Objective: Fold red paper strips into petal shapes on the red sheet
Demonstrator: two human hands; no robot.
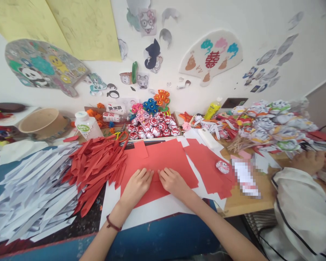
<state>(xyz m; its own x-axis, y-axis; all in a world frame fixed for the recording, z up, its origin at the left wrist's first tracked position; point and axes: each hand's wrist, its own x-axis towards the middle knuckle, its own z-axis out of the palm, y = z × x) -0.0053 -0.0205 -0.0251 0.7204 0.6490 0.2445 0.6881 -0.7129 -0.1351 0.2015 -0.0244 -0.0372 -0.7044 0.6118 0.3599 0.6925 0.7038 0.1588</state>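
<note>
My left hand (pixel 138 184) and my right hand (pixel 171 181) face each other over a stack of red paper (pixel 168 154). The fingers of both are bent and pinched together on a small piece of red paper (pixel 155 178), which barely stands out from the red sheets beneath it. White sheets (pixel 141 216) stick out under the stack. Left of my left hand lies a heap of folded red paper strips (pixel 95 163), and beyond it a larger pile of folded white strips (pixel 40 192). A small red slip (pixel 140 149) rests on the stack's upper left corner.
Behind the stack are red-and-white paper flowers (pixel 154 125), scissors (pixel 121 136) and a white bottle (pixel 88 125). To the right, more red sheets (pixel 206 166) carry one paper flower (pixel 222 167). A co-worker's sleeve (pixel 301 192) and hands are at the far right.
</note>
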